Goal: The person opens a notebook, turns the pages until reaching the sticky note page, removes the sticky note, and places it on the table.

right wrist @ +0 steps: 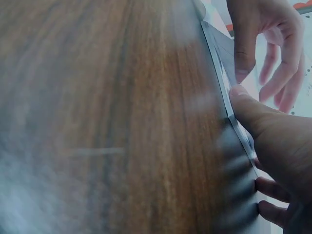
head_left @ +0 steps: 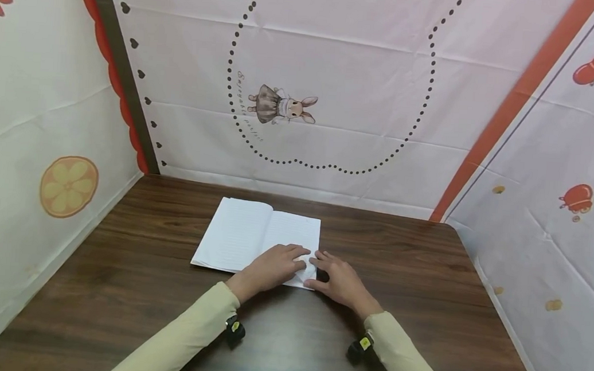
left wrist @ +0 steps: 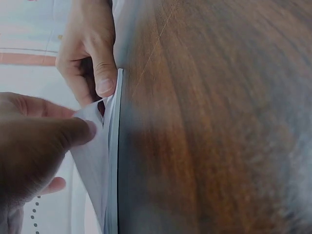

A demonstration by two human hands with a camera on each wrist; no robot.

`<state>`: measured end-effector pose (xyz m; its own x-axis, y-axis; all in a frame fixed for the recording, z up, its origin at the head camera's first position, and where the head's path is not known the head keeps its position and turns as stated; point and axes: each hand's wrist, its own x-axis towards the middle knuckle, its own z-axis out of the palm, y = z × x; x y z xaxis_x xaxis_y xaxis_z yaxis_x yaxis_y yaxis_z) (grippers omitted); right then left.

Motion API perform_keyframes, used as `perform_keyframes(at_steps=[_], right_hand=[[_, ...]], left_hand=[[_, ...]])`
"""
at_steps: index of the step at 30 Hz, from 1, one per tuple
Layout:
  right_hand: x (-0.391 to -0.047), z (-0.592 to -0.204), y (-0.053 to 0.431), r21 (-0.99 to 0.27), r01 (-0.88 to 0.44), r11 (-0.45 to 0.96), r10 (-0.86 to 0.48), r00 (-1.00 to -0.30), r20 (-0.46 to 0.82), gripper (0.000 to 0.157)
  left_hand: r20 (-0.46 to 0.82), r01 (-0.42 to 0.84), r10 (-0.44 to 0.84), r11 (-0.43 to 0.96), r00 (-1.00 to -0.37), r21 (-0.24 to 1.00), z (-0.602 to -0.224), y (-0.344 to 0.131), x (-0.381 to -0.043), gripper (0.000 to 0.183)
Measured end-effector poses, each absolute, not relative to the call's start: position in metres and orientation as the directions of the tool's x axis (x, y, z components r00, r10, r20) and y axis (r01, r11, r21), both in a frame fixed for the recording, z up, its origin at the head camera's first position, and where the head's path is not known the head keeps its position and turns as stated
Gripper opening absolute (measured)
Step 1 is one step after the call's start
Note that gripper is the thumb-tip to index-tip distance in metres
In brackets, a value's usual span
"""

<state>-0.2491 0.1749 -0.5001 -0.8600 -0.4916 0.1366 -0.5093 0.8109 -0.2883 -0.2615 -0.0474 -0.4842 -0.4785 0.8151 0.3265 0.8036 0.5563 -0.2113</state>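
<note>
An open notebook (head_left: 239,236) with white lined pages lies on the brown wooden table. Over the lower part of its right-hand page, my left hand (head_left: 270,267) pinches a lifted page (left wrist: 90,151) between thumb and fingers. That page stands tilted up from the sheets below in the left wrist view. My right hand (head_left: 342,283) is at the notebook's lower right corner, thumb (right wrist: 251,109) touching the paper near the edge and fingers spread along the right side. The hands partly hide the corner from above.
The wood-grain table (head_left: 400,256) extends around the notebook on all sides. Printed white cloth (head_left: 344,97) hangs behind it and at both sides. A small black device (head_left: 235,332) sits at the left wrist, and another black device (head_left: 355,351) at the right.
</note>
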Motion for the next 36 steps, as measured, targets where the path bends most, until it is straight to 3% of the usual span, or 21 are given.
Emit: perform_keyframes(at_steps=[4, 11, 19, 30, 36], right_hand=[[-0.247, -0.499, 0.175, -0.295, -0.496, 0.817, -0.474, -0.868, 0.146, 0.074], [-0.245, -0.498, 0.173, -0.314, -0.435, 0.844, -0.421, -0.9, 0.114, 0.095], [-0.246, -0.498, 0.176, -0.288, -0.516, 0.807, -0.502, -0.855, 0.129, 0.068], [-0.246, -0.497, 0.176, -0.268, -0.544, 0.795, -0.539, -0.837, 0.097, 0.065], [-0.246, -0.498, 0.175, -0.263, -0.565, 0.782, -0.554, -0.823, 0.121, 0.065]], left_hand=[[0.418, 0.771, 0.769, 0.601, -0.484, -0.213, -0.484, -0.047, -0.261, 0.014], [0.556, 0.749, 0.644, 0.66, -0.526, -0.056, -0.48, -0.054, -0.259, 0.009], [0.691, 0.688, 0.489, 0.725, -0.533, 0.018, -0.471, -0.071, -0.257, 0.012], [0.774, 0.575, 0.337, 0.817, -0.536, 0.043, -0.458, -0.119, -0.255, 0.019], [0.763, 0.494, 0.265, 0.866, -0.59, 0.081, -0.466, -0.157, -0.25, 0.015]])
